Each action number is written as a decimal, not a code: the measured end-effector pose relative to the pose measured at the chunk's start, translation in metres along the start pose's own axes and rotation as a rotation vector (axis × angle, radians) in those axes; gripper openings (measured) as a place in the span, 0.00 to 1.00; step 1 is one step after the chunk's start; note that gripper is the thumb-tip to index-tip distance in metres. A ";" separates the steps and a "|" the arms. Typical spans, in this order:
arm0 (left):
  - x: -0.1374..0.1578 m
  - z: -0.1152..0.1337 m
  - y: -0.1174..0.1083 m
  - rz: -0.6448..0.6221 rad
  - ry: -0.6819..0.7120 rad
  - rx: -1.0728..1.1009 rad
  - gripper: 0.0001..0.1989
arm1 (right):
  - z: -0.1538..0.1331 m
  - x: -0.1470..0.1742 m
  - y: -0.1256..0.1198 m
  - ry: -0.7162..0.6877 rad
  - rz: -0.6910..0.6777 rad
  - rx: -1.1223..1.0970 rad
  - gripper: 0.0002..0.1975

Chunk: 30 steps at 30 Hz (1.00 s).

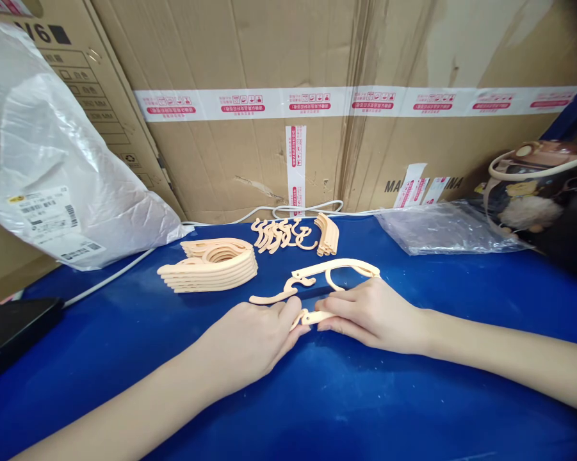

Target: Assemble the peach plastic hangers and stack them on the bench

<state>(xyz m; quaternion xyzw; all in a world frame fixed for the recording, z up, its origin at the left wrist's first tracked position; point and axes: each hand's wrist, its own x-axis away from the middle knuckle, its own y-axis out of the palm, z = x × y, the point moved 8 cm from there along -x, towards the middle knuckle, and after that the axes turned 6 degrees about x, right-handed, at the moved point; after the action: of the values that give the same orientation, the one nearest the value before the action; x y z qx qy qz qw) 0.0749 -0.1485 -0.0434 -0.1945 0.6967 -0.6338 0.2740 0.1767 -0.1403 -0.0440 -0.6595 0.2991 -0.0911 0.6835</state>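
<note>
My left hand (264, 333) is closed, pinching a small curved cream hanger hook (296, 319) whose rest is hidden by the fingers. My right hand (372, 314) grips a cream plastic hanger arm (316, 317); its end with a round hole meets the hook between my hands. Just behind them lies another hanger arm (339, 264), curved, its right end partly covered by my right hand. A further cream hanger piece (273, 298) with a notched curve shows beyond my left hand. Farther back are a stack of hanger arms (211, 275) and several loose hooks (278, 234).
Beside the hooks stands a small stack of curved cream pieces (327, 234). A clear plastic bag (427, 227) lies at the back right, near a dark bag (533, 192). A white parcel (67, 153), a black device (16, 339) and cardboard boxes (250, 51) border the blue table (355, 410).
</note>
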 end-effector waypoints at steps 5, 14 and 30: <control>0.000 0.005 -0.004 0.102 0.076 -0.146 0.10 | 0.001 -0.001 0.000 0.006 -0.011 -0.002 0.21; 0.005 0.017 -0.006 0.204 0.160 -0.384 0.07 | -0.002 -0.003 -0.002 -0.005 -0.005 -0.023 0.21; 0.006 0.010 -0.021 0.363 0.101 -0.133 0.12 | 0.002 -0.002 0.001 0.039 -0.028 -0.115 0.19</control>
<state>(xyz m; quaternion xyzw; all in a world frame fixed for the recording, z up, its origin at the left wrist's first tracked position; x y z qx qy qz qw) 0.0750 -0.1631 -0.0235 -0.0516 0.7734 -0.5356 0.3351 0.1761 -0.1377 -0.0443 -0.7000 0.3082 -0.0960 0.6371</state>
